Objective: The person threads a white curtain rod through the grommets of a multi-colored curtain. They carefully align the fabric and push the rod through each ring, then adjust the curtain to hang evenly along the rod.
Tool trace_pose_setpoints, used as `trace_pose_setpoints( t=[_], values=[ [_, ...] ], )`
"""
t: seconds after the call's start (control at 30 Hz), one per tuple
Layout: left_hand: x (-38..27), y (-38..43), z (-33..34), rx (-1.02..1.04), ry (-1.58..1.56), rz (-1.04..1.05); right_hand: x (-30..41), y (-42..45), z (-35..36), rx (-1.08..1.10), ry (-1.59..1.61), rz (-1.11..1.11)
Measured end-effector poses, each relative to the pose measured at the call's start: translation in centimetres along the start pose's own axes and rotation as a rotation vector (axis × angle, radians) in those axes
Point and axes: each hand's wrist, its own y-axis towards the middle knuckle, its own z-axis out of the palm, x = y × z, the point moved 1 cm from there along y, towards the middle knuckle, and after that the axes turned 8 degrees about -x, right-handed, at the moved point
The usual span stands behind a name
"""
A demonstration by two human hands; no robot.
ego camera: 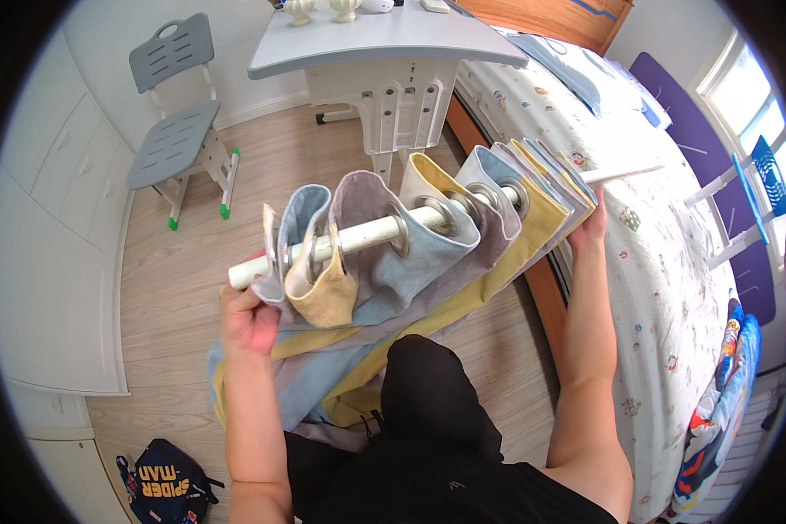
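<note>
A white curtain rod [367,236] runs diagonally across the view through the metal grommets of a striped curtain [426,255] in yellow, blue, mauve and grey. My left hand [252,318] grips the curtain's end beside the rod's near left end, its fingers partly hidden by cloth. At the other side, my right hand [589,223] holds the bunched pleats and rod from the right; most of its fingers are behind the fabric. The rod's far end reaches out over the bed. The curtain's lower part hangs down and lies heaped on the floor by my knee.
A bed [635,288] with a patterned sheet lies along the right. Ahead stand a grey-topped desk [380,39] and, to its left, a grey chair [177,137]. A dark backpack [164,485] rests on the floor at lower left, near white cabinets [59,262]. A purple ironing board-like panel [707,170] leans by the window.
</note>
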Motion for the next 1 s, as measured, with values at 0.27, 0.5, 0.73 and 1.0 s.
trace_pose_setpoints(
  t=[0.27,0.5,0.73,1.0],
  values=[
    [-4.3,3.1,5.7,0.098,-0.142,0.113,-5.1,2.7,9.9,0.142,0.134,0.175],
    [1.0,7.1,7.2,-0.176,-0.203,-0.154,-13.1,-4.3,17.8,0.174,0.198,0.444],
    [-2.5,5.7,7.7,-0.393,-0.152,-0.205,-7.0,0.8,12.5,-0.298,0.222,0.221],
    [-11.1,-2.0,18.4,-0.356,-0.209,-0.134,-4.4,-13.5,30.5,0.034,0.316,0.641]
  ],
)
